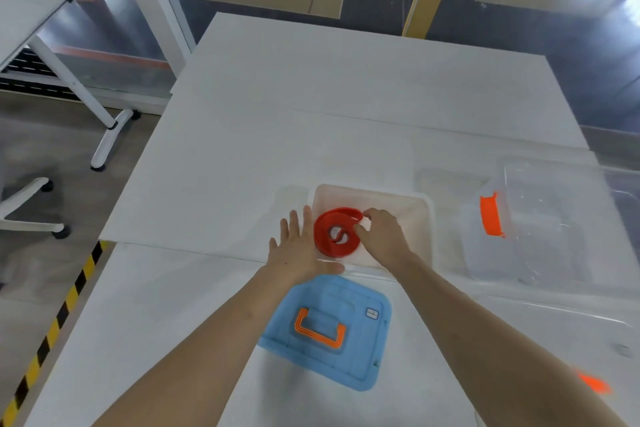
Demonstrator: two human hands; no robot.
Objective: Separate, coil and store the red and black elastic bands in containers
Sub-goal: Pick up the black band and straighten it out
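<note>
A red elastic band, wound into a loose coil, lies in a white translucent container in the middle of the table. My right hand reaches into the container and pinches the coil's right side with curled fingers. My left hand lies flat with straight fingers against the container's left wall, just beside the coil. No black band is in view.
A blue lid with an orange handle lies on the table in front of the container, between my forearms. A clear container with an orange latch stands to the right. Yellow-black floor tape runs along the left.
</note>
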